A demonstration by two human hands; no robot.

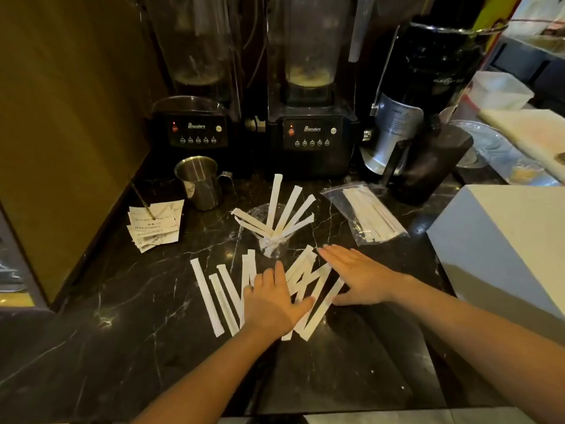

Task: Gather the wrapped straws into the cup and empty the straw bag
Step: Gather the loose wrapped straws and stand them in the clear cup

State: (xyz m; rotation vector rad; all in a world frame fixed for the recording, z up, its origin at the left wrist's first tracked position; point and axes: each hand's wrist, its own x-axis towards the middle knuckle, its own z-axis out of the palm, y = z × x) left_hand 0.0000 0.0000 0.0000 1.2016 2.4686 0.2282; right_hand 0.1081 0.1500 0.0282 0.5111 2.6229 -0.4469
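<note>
We see a glossy black marble desk (107,301) veined in white. Beyond the clear plastic cup (273,240) stand two boxy black blenders (312,136). Right of the cup lies a crinkled clear straw bag (363,209), flat paper sticks inside. Our left hand (272,304) and right hand (357,276) press flat, fingers spread, on loose paper-wrapped straws (226,301) just before the cup, which holds several more fanned out.

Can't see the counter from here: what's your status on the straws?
Both hands open: left hand flat on loose straws, right hand beside them. Several in cup. Bag not emptied. Nothing blocking.
</note>
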